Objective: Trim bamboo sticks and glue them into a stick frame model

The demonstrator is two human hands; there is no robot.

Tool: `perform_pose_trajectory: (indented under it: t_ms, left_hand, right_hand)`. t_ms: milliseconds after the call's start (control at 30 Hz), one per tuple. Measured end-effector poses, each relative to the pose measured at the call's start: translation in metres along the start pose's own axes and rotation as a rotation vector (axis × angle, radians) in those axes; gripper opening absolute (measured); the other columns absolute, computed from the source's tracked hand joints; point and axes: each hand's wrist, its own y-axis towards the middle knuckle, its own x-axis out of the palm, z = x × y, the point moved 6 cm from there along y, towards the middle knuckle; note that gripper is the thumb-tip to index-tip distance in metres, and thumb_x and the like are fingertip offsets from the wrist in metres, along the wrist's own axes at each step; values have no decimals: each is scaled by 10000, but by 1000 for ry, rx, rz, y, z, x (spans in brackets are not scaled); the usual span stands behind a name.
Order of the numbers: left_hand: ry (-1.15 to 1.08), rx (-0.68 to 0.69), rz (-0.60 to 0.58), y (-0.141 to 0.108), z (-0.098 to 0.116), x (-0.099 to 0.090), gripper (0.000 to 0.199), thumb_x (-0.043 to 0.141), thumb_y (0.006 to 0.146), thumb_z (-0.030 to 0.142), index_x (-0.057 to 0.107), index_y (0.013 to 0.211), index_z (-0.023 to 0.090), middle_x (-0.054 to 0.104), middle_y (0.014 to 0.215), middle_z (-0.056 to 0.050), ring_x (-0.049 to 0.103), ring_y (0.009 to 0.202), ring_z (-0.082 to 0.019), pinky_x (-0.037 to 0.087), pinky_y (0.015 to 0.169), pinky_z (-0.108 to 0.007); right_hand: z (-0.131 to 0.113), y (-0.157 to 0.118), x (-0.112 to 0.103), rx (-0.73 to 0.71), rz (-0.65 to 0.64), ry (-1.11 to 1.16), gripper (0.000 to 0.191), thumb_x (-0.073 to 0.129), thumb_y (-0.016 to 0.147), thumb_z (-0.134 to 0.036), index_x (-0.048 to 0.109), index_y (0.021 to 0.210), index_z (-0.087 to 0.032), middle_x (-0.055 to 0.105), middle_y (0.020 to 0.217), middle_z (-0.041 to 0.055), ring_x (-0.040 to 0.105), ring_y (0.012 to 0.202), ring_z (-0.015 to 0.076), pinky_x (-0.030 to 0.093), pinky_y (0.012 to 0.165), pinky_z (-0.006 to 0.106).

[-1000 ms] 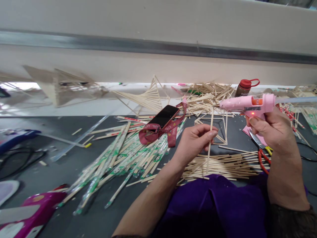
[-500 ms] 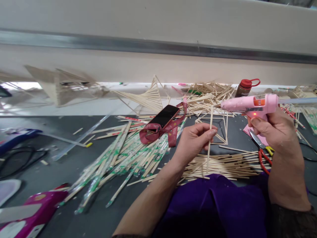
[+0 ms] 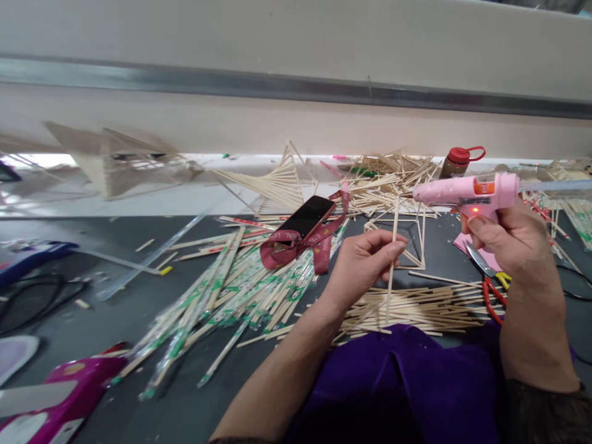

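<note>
Between the thumb and fingers of my left hand [image 3: 372, 259] a thin wooden stick [image 3: 391, 283] is pinched, standing nearly upright. My right hand [image 3: 513, 246] grips a pink hot glue gun [image 3: 467, 190] with a small lit red light and a clear glue stick in its back. The gun's nozzle points left, close to the stick's upper end; I cannot tell whether they touch. Below my left hand lies a pile of bare wooden sticks [image 3: 430, 308]. Behind that hand is a frame of joined sticks [image 3: 422, 240], partly hidden.
Wrapped chopsticks [image 3: 240, 290] spread left of my arm, with a phone [image 3: 308, 217] and red strap [image 3: 321, 246] on top. Scissors [image 3: 493, 299] lie below my right hand. A red-capped bottle [image 3: 457, 161], a twisted stick model [image 3: 282, 179] and heaped sticks [image 3: 388, 176] stand behind.
The glue gun has shifted very slightly; its nozzle sits a touch further from the stick's tip. My left hand and the stick stay almost where they were.
</note>
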Motion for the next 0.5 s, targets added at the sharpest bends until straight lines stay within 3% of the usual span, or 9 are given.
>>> perform_pose_trajectory:
  t_ms: [500]
  left_hand:
    - [-23,-3,14,-1,2,-1,244,712,746,394,724,849,173,568,556,47,444,386,-35,317,354,-160]
  right_hand:
    - [0,0,0,6,-7,-14,236,623,905,-474,639,896,-238,561,658,-27,508,576,138,430,522,297]
